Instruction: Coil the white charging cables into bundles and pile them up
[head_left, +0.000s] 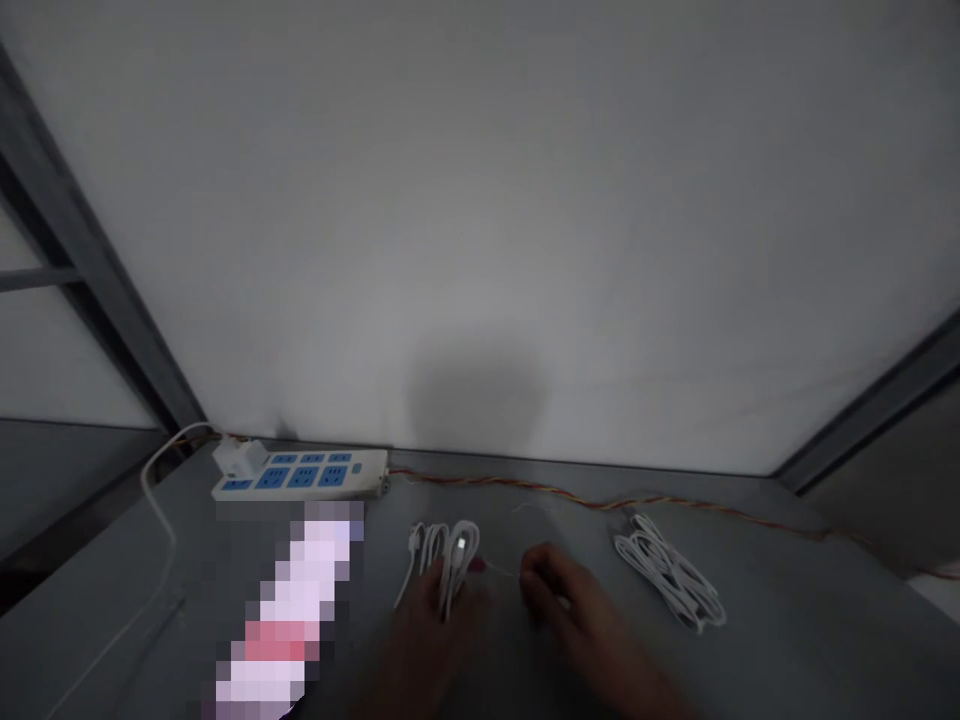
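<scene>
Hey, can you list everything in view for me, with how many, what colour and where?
Wall: one, pale grey, behind the table
Metal posts: at least two, dark grey, left and right sides
Table: one, grey, below
Power strip: one, white with blue sockets, back left
Plug: one, white, strip's left end
Cord: one, white, far left
Twisted wire: one, red and yellow, along the back
Pixelated patch: one, mostly pale pink, front left, contents unclear
Coiled cable: one, white, right
Looped cable: one, white, in the left hand
Left hand: one, front centre
Right hand: one, right of the left
</scene>
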